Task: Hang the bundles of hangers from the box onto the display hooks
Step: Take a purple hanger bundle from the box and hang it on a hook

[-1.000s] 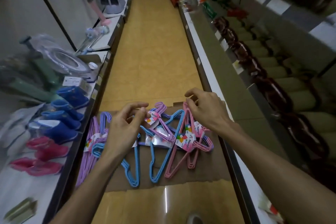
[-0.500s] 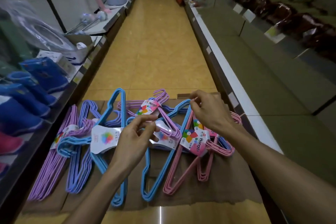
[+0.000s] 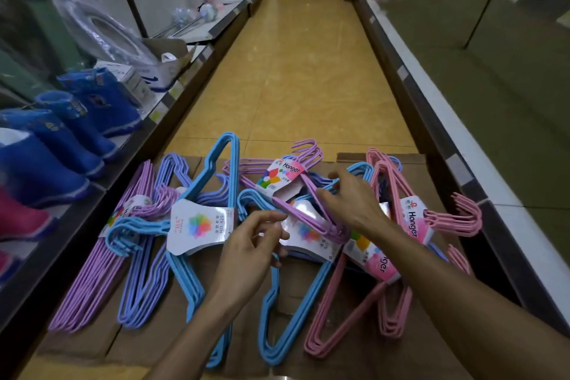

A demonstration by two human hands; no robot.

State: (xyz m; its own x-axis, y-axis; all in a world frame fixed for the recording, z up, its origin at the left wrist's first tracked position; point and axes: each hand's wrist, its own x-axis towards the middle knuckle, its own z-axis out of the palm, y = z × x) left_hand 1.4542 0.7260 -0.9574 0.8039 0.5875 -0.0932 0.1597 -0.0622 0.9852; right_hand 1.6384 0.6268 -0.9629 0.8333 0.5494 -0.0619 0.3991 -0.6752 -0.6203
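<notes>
Several bundles of wire hangers lie on flattened cardboard (image 3: 354, 321) on the aisle floor. A purple bundle (image 3: 285, 177) with a "Hanger" label lies across a light-blue bundle (image 3: 287, 327) in the middle. My left hand (image 3: 251, 248) curls its fingers at that blue bundle's hook end, beside its white label. My right hand (image 3: 350, 199) pinches the blue wires near the bundle's upper corner, fingertips touching the purple bundle. Pink bundles (image 3: 410, 222) lie to the right. Another blue bundle (image 3: 200, 225) and more purple bundles (image 3: 98, 274) lie to the left. No display hooks are in view.
Blue rubber boots (image 3: 77, 120) and pink boots (image 3: 18, 219) stand on the low left shelf (image 3: 92, 203). A bagged toilet seat (image 3: 101, 31) leans further back. A low shelf edge (image 3: 456, 145) runs along the right. The yellow tiled aisle (image 3: 296, 71) stretches ahead.
The view has dropped closer to the hangers. My right hand has moved left from the pink bundle onto the middle blue and purple bundles. My left hand stays at the middle blue bundle.
</notes>
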